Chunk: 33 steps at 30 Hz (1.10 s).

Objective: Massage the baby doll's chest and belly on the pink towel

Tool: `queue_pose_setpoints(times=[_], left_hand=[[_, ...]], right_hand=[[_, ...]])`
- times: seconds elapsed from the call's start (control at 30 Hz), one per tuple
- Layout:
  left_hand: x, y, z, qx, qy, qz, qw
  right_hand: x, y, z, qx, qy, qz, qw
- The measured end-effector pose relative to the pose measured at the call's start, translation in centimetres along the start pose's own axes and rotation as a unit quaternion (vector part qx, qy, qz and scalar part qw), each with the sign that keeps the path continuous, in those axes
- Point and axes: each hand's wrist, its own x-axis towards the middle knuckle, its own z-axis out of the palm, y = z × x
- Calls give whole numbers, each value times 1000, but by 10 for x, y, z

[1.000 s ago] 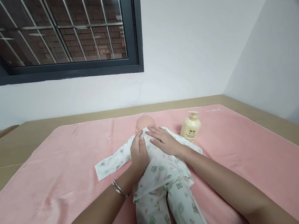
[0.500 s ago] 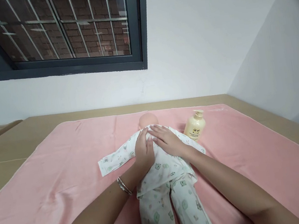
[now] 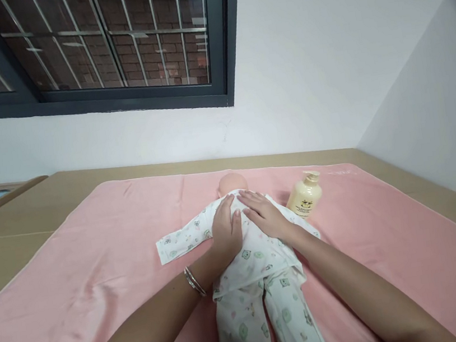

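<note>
Head view: left hand (image 3: 228,228) and right hand (image 3: 265,215) flat, fingers spread, gripping nothing, pressing baby doll's chest (image 3: 249,247) mid-towel. Lotion bottle (image 3: 306,198) at 2 o'clock. Likely chest massage; next, gentle even strokes.

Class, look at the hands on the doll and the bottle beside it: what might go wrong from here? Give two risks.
1. The pump bottle stands upright close to the right hand and forearm; a sideways sweep might knock it over onto the pink towel.
2. Both hands, the left hand too, press flat on the doll; the loose towel underneath may bunch or slide.
</note>
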Motion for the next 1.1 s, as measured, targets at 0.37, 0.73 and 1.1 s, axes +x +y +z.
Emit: queue_pose_setpoints(times=[0.37, 0.73, 1.1], left_hand=[[2, 1, -3, 36, -4, 5, 999], [10, 6, -3, 236, -82, -19, 968], [8, 10, -2, 293, -88, 24, 952]], right_hand=[[-30, -43, 12, -210, 59, 106, 970], [-30, -45, 0, -74, 41, 101, 991], [-8, -10, 7, -18, -2, 111, 994]])
